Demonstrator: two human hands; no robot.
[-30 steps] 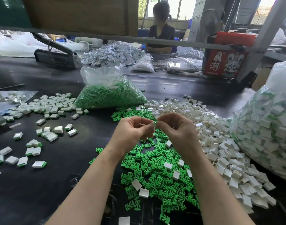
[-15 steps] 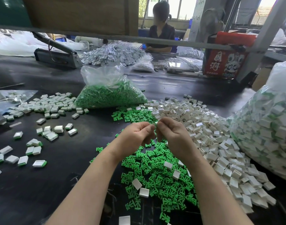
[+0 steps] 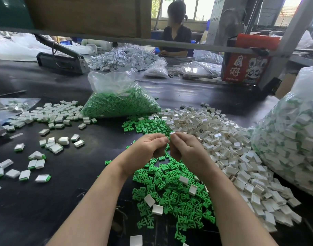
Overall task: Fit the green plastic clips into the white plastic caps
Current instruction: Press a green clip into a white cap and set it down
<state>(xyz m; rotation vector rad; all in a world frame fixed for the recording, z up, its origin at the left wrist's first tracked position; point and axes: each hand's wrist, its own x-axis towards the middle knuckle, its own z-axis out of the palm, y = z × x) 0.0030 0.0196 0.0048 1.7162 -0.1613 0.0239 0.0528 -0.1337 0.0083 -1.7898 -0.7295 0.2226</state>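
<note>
The dark counter (image 3: 45,201) carries a white cap heap (image 3: 232,157) at right and a green clip pile (image 3: 170,192) at lower centre. Above it, left hand (image 3: 145,148) and right hand (image 3: 187,150) pinch one white cap (image 3: 172,133) with clenched fingers.

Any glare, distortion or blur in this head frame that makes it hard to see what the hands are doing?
Head view: daylight blows out the far windows and leaves a sheen on the dark table; wide-angle bending curves the shelf rail; left hand and right hand are sharp, but the white cap pinched between their fingers is mostly hidden.
</note>
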